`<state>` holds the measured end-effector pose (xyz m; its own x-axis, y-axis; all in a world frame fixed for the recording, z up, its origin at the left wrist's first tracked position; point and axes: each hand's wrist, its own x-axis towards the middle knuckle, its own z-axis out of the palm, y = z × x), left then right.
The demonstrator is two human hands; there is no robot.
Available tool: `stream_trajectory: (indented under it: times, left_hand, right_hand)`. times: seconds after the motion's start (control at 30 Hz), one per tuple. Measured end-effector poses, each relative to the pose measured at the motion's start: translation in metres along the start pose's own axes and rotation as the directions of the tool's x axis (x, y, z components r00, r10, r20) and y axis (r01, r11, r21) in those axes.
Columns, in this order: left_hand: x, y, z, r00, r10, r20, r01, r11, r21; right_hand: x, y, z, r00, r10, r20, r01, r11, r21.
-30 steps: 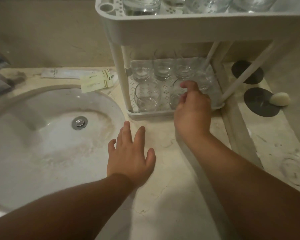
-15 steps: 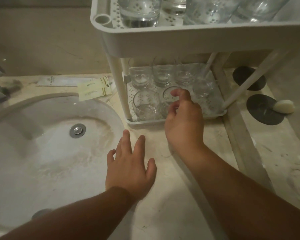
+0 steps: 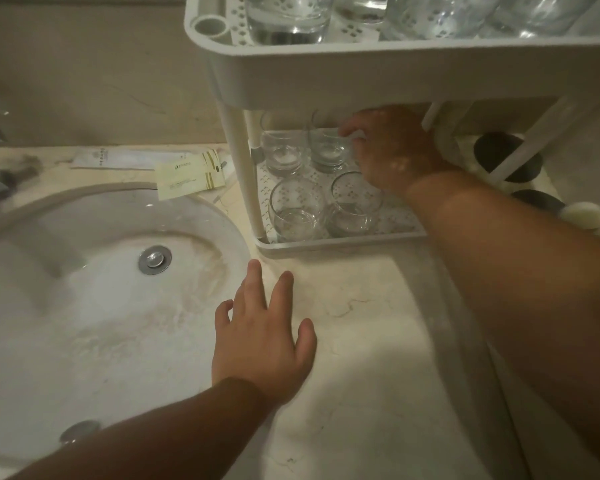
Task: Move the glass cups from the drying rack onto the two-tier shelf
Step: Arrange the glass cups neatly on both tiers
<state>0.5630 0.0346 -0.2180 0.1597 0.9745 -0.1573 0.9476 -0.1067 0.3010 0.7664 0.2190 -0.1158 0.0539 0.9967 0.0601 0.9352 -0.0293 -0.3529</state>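
Right hand (image 3: 392,150) is deep inside the lower tier at upper centre of the frame, fingers curled around the rim of a clear round glass cup (image 3: 328,148) in the back row; whether the cup is lifted or standing on the tier I cannot tell; just left of it stands a 2nd clear tumbler (image 3: 280,152), and in front sit 2 rounder clear glasses (image 3: 297,211), side by side near the tray's front lip; all on the perforated floor of the white plastic two-tier shelf (image 3: 326,245), whose upper tray fills the top of the frame with more glasses (image 3: 288,19) upright on it; left hand (image 3: 262,341) lies at lower centre, fingers spread and straight over the pale marble counter (image 3: 361,358), holding nothing; left of it the white oval sink basin (image 3: 66,289) with its chrome drain (image 3: 155,259); behind the basin, pale paper sachets (image 3: 189,176) lie flat by the wall; at right edge, dark round coasters (image 3: 506,161) and a small pale soap (image 3: 581,216).
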Motion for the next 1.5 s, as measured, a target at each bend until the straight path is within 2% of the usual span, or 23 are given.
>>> stream_trajectory:
  times: [0.1, 0.23, 0.67, 0.97, 1.5]
  left_hand:
    - [0.0, 0.0, 0.0, 1.0, -0.002, -0.005, 0.002, 1.0, -0.003]
    - [0.0, 0.0, 0.001, 1.0, -0.002, -0.009, 0.002, 1.0, 0.002]
    - [0.0, -0.001, 0.002, 1.0, -0.003, -0.014, 0.003, 1.0, -0.006]
    - [0.001, 0.001, 0.001, 1.0, -0.003, -0.014, 0.003, 1.0, 0.007]
    - [-0.001, 0.001, 0.002, 1.0, 0.015, -0.027, -0.014, 1.0, 0.018]
  right_hand:
    - [0.013, -0.003, 0.002, 0.997, -0.074, 0.006, 0.074, 0.994, -0.085]
    - [0.02, -0.005, 0.003, 0.996, -0.078, -0.047, 0.073, 0.993, -0.095]
    - [0.013, 0.006, -0.01, 0.98, -0.184, 0.079, 0.195, 0.967, -0.161]
    - [-0.009, 0.011, -0.028, 0.987, -0.06, 0.146, 0.079, 0.989, -0.127]
    - [-0.04, 0.023, -0.037, 0.983, 0.103, 0.151, -0.061, 0.963, -0.261]
